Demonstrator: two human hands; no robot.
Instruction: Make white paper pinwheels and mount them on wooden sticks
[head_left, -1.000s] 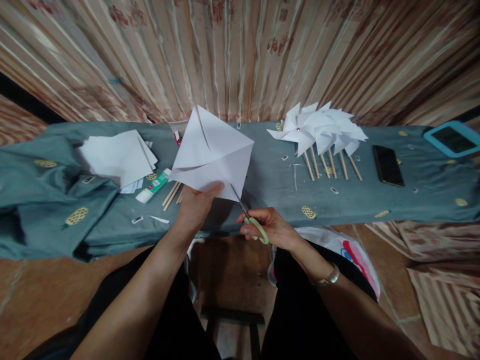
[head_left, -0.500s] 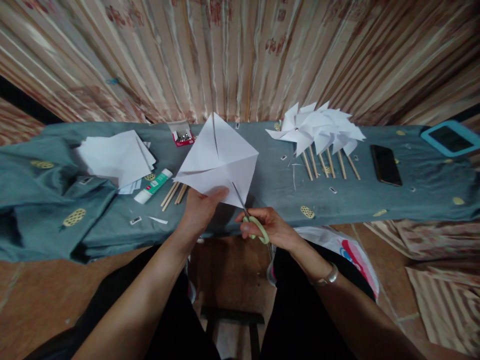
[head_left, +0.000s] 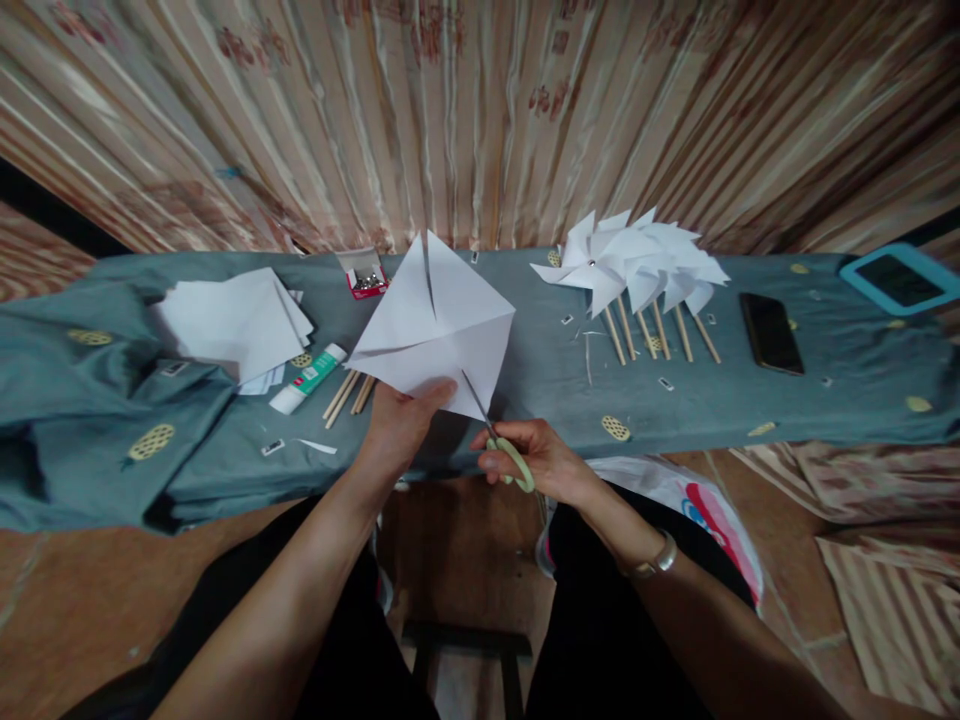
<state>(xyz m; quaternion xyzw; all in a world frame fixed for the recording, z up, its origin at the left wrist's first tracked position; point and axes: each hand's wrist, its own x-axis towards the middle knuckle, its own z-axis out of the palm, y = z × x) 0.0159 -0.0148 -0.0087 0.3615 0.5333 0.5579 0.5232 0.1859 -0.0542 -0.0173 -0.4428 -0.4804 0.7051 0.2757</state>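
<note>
A square sheet of white paper (head_left: 469,335) is pinched at its lower left edge by my left hand (head_left: 405,420), thumb on top. Slits run in from its far and left corners toward the middle. My right hand (head_left: 536,458) holds scissors (head_left: 512,462) with pale green handles. Their blades lie across the near corner of the sheet, pointing toward its middle, and look nearly closed. My fingers sit in and around the handle loops. Under the paper's left side, several wooden sticks (head_left: 341,398) stick out.
To the left are a stack of white paper (head_left: 225,325), a glue stick (head_left: 307,380) and a red box of metal pins (head_left: 366,275). On the right lie several paper pinwheels (head_left: 630,255) on sticks, a black phone (head_left: 771,333) and a blue-framed device (head_left: 900,280). A curtain (head_left: 480,120) hangs behind the cloth-covered table.
The scissor blades have come closer together at the paper's near corner, with the handles drawn in slightly. My left hand and the sheet stay almost in place; the view shifts a little.
</note>
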